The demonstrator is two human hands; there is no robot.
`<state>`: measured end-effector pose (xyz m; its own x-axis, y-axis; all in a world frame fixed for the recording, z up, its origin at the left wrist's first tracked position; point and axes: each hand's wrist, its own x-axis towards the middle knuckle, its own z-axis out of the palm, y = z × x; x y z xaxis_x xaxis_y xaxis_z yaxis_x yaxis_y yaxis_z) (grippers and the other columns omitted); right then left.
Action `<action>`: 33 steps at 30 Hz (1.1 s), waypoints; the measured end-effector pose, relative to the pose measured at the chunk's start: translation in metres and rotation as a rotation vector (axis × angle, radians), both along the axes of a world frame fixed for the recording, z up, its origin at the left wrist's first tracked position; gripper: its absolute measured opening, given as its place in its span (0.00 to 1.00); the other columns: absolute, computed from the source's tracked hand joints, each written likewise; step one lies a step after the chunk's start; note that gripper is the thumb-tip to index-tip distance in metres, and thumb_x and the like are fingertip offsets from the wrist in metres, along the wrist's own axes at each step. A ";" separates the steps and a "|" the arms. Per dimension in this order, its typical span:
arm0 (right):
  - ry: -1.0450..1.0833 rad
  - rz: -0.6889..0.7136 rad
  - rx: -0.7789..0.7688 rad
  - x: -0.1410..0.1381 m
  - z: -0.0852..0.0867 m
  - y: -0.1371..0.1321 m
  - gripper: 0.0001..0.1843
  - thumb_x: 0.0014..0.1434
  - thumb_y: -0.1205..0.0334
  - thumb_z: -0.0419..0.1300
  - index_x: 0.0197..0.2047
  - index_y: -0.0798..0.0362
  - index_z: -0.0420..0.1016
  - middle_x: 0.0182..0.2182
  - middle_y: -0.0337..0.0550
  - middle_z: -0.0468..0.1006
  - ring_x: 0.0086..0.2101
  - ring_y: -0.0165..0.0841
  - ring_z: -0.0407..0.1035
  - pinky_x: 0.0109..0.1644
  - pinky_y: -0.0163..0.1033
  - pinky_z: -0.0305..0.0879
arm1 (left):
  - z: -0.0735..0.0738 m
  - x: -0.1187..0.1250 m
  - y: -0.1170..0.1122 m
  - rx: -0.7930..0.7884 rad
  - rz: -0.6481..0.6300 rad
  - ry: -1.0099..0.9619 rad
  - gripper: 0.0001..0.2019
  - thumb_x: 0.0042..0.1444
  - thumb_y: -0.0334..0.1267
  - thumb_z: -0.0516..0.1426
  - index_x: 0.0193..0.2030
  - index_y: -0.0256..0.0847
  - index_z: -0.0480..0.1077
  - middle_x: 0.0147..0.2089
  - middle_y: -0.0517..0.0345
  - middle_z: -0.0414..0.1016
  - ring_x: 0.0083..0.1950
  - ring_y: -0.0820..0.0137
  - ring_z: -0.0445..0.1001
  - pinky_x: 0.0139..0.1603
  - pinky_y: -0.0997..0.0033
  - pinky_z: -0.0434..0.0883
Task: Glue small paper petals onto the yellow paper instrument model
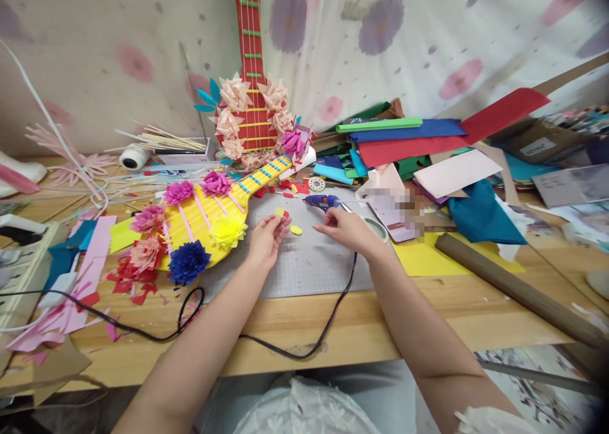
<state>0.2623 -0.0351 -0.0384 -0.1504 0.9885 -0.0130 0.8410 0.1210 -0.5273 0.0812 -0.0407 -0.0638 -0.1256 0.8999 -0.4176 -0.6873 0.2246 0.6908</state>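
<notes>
My left hand (267,234) pinches a small yellow paper piece (280,212) with a red bit on it, just above the grey cutting mat (304,263). My right hand (343,228) is closed on the handle of a blue glue gun (322,201), whose black cord (333,313) trails off the table's front edge. Another small yellow piece (295,230) lies on the mat between my hands. To the left lies a yellow paper guitar (209,215) decorated with pink, yellow and blue paper flowers.
A red paper guitar (250,91) with peach flowers leans against the floral cloth at the back. Stacked coloured paper sheets (413,139) fill the right side. A brown cardboard tube (514,288) lies front right. Red scraps, pink paper and thin sticks (162,141) crowd the left.
</notes>
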 end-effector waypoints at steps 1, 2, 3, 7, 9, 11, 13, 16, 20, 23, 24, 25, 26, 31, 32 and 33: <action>0.068 0.024 -0.009 -0.010 0.000 -0.001 0.15 0.51 0.48 0.58 0.28 0.51 0.65 0.25 0.38 0.72 0.26 0.30 0.64 0.29 0.35 0.55 | 0.001 0.001 0.000 -0.033 0.005 -0.043 0.05 0.51 0.22 0.54 0.29 0.35 0.65 0.28 0.55 0.76 0.33 0.74 0.77 0.30 0.81 0.72; 0.126 0.030 -0.011 -0.020 0.000 -0.001 0.14 0.51 0.49 0.58 0.28 0.52 0.66 0.25 0.38 0.72 0.26 0.29 0.64 0.29 0.35 0.56 | 0.003 0.001 0.000 -0.062 0.012 -0.082 0.06 0.52 0.22 0.53 0.28 0.34 0.65 0.28 0.55 0.76 0.32 0.74 0.77 0.31 0.81 0.72; 0.182 0.041 0.001 -0.030 -0.002 -0.001 0.13 0.51 0.50 0.58 0.29 0.52 0.66 0.25 0.38 0.73 0.26 0.29 0.64 0.30 0.34 0.56 | 0.004 0.002 0.000 -0.086 0.020 -0.117 0.06 0.53 0.22 0.52 0.28 0.34 0.65 0.27 0.55 0.75 0.31 0.75 0.76 0.31 0.81 0.72; 0.390 0.053 0.059 -0.061 -0.011 0.006 0.11 0.51 0.53 0.58 0.30 0.52 0.68 0.28 0.39 0.74 0.28 0.28 0.66 0.33 0.35 0.59 | 0.008 0.005 0.000 -0.151 0.073 -0.225 0.08 0.55 0.22 0.51 0.28 0.34 0.66 0.24 0.59 0.72 0.25 0.80 0.72 0.29 0.83 0.71; 0.507 0.030 0.050 -0.072 -0.016 0.012 0.09 0.50 0.55 0.59 0.31 0.53 0.68 0.30 0.39 0.74 0.30 0.29 0.66 0.35 0.36 0.61 | 0.009 0.006 0.001 -0.173 0.106 -0.259 0.08 0.55 0.23 0.52 0.28 0.35 0.67 0.22 0.62 0.70 0.23 0.82 0.70 0.27 0.85 0.69; 0.658 0.007 0.004 -0.082 -0.021 0.018 0.08 0.48 0.57 0.59 0.31 0.52 0.68 0.29 0.39 0.73 0.30 0.29 0.66 0.36 0.37 0.63 | 0.009 0.007 0.003 -0.182 0.131 -0.274 0.08 0.55 0.24 0.53 0.27 0.36 0.67 0.22 0.63 0.69 0.22 0.83 0.68 0.24 0.87 0.66; 0.820 -0.027 -0.066 -0.090 -0.025 0.022 0.08 0.47 0.58 0.60 0.30 0.52 0.67 0.27 0.37 0.72 0.28 0.28 0.66 0.33 0.36 0.64 | 0.008 0.009 0.006 -0.167 0.144 -0.271 0.08 0.55 0.26 0.54 0.27 0.37 0.67 0.23 0.64 0.69 0.21 0.84 0.66 0.22 0.87 0.64; 1.013 -0.104 -0.160 -0.101 -0.028 0.025 0.10 0.46 0.57 0.60 0.29 0.51 0.65 0.23 0.35 0.69 0.24 0.26 0.64 0.27 0.34 0.63 | 0.006 0.012 0.010 -0.130 0.147 -0.250 0.09 0.56 0.27 0.53 0.26 0.38 0.68 0.24 0.63 0.69 0.21 0.84 0.64 0.21 0.86 0.62; 1.175 -0.183 -0.277 -0.110 -0.025 0.025 0.11 0.44 0.58 0.62 0.29 0.51 0.64 0.22 0.33 0.67 0.20 0.24 0.61 0.22 0.31 0.60 | 0.005 0.013 0.014 -0.094 0.163 -0.219 0.10 0.58 0.28 0.52 0.26 0.37 0.67 0.22 0.63 0.67 0.20 0.84 0.63 0.19 0.85 0.59; 1.191 -0.210 -0.311 -0.112 -0.023 0.028 0.10 0.45 0.58 0.62 0.28 0.52 0.64 0.21 0.32 0.66 0.20 0.24 0.60 0.22 0.31 0.60 | 0.005 0.011 0.017 -0.079 0.159 -0.209 0.09 0.57 0.28 0.53 0.26 0.37 0.67 0.22 0.64 0.66 0.20 0.84 0.62 0.19 0.85 0.59; 1.179 -0.209 -0.306 -0.113 -0.022 0.030 0.10 0.45 0.58 0.61 0.28 0.52 0.64 0.20 0.32 0.66 0.20 0.24 0.60 0.22 0.31 0.60 | 0.005 0.009 0.018 -0.078 0.152 -0.215 0.08 0.56 0.28 0.53 0.27 0.36 0.67 0.21 0.64 0.65 0.20 0.84 0.62 0.19 0.86 0.59; 1.159 -0.202 -0.289 -0.113 -0.022 0.032 0.10 0.46 0.58 0.61 0.28 0.52 0.64 0.20 0.32 0.66 0.20 0.23 0.61 0.22 0.30 0.60 | 0.005 0.008 0.019 -0.079 0.143 -0.223 0.07 0.56 0.28 0.54 0.27 0.36 0.67 0.21 0.65 0.65 0.20 0.84 0.62 0.19 0.86 0.59; 1.132 -0.193 -0.262 -0.113 -0.022 0.034 0.09 0.47 0.59 0.60 0.28 0.52 0.64 0.20 0.32 0.66 0.20 0.23 0.61 0.23 0.30 0.60 | 0.006 0.006 0.019 -0.081 0.131 -0.231 0.06 0.56 0.29 0.54 0.28 0.37 0.67 0.21 0.65 0.65 0.20 0.85 0.62 0.19 0.86 0.59; 0.868 -0.089 -0.086 -0.106 -0.022 0.051 0.04 0.50 0.63 0.56 0.28 0.52 0.63 0.23 0.33 0.68 0.23 0.25 0.64 0.29 0.32 0.62 | 0.016 0.001 0.013 -0.101 0.075 -0.183 0.02 0.53 0.28 0.55 0.32 0.37 0.67 0.23 0.64 0.65 0.20 0.84 0.63 0.19 0.86 0.59; 0.815 -0.050 -0.071 -0.103 -0.021 0.054 0.04 0.50 0.63 0.56 0.28 0.52 0.63 0.22 0.33 0.68 0.23 0.25 0.65 0.30 0.33 0.62 | 0.020 0.000 0.009 -0.099 0.050 -0.146 0.03 0.52 0.28 0.56 0.33 0.38 0.67 0.24 0.64 0.66 0.21 0.84 0.64 0.19 0.86 0.60; 0.769 -0.008 -0.065 -0.099 -0.020 0.057 0.04 0.51 0.63 0.55 0.28 0.52 0.63 0.22 0.33 0.69 0.23 0.26 0.65 0.30 0.34 0.62 | 0.025 -0.002 0.004 -0.097 0.014 -0.095 0.04 0.50 0.27 0.56 0.34 0.38 0.67 0.25 0.64 0.67 0.21 0.83 0.65 0.20 0.85 0.61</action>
<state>0.1638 0.0220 -0.0581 -0.1333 0.9905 0.0339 0.2363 0.0650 -0.9695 0.0796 -0.0367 -0.0390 -0.0934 0.8531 -0.5133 -0.7524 0.2771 0.5976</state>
